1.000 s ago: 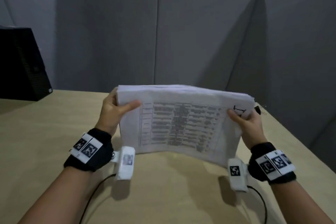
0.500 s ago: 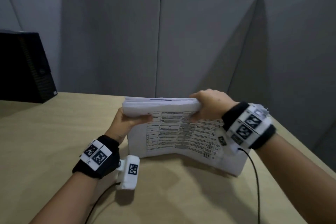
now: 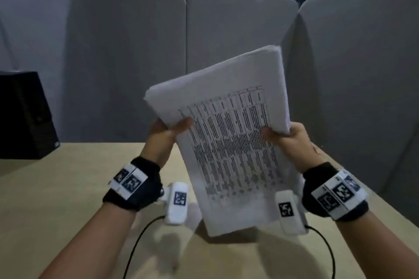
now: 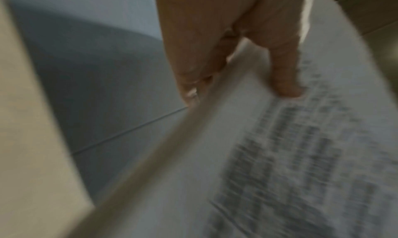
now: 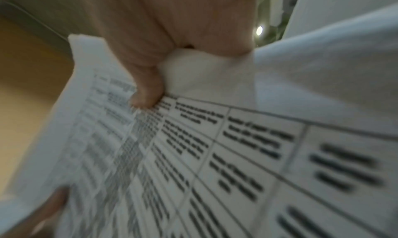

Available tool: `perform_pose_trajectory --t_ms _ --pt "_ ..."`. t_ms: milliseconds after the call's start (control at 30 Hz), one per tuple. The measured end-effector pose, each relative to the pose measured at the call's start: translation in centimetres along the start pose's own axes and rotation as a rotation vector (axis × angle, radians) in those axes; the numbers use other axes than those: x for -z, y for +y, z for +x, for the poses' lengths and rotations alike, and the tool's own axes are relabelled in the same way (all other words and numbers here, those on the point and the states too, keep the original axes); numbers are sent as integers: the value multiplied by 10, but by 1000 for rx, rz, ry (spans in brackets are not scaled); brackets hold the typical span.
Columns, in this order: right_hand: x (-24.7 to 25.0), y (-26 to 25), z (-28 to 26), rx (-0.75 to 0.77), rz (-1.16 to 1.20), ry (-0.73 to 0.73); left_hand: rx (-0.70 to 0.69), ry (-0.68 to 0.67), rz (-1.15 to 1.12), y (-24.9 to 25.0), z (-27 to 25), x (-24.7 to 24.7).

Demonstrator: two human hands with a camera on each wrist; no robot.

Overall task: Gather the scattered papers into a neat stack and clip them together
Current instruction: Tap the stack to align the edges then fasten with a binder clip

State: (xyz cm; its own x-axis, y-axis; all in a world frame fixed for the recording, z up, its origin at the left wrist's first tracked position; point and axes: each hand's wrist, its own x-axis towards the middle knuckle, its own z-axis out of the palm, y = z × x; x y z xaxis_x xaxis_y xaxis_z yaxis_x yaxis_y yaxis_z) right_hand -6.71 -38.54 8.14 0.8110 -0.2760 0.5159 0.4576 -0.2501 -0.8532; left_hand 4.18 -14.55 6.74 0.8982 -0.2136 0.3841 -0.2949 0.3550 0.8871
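Gripping opposite side edges, both hands (image 3: pixel 167 130) (image 3: pixel 286 137) hold the paper stack (image 3: pixel 229 142) tilted above the table (image 3: pixel 56 188)

Nothing legible tbh: the white paper stack (image 3: pixel 229 142) has a printed table, way too blurry to read.

grey partition panels (image 3: pixel 127 63) | black box (image 3: pixel 25 115) far-left on wooden table (image 3: pixel 45 188)
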Motion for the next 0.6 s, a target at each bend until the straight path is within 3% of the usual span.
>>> perform_pose_trajectory --t_ms 167,267,500,600 --pt "3 -2 0 110 140 171 -215 -9 95 63 7 -52" --pt "11 -7 5 80 249 120 -204 -92 172 65 -4 -47" --pt "9 -4 16 -29 321 -38 -74 -204 94 50 -4 -14" --pt "-4 1 13 -11 354 -18 -128 -186 120 38 -1 -22"
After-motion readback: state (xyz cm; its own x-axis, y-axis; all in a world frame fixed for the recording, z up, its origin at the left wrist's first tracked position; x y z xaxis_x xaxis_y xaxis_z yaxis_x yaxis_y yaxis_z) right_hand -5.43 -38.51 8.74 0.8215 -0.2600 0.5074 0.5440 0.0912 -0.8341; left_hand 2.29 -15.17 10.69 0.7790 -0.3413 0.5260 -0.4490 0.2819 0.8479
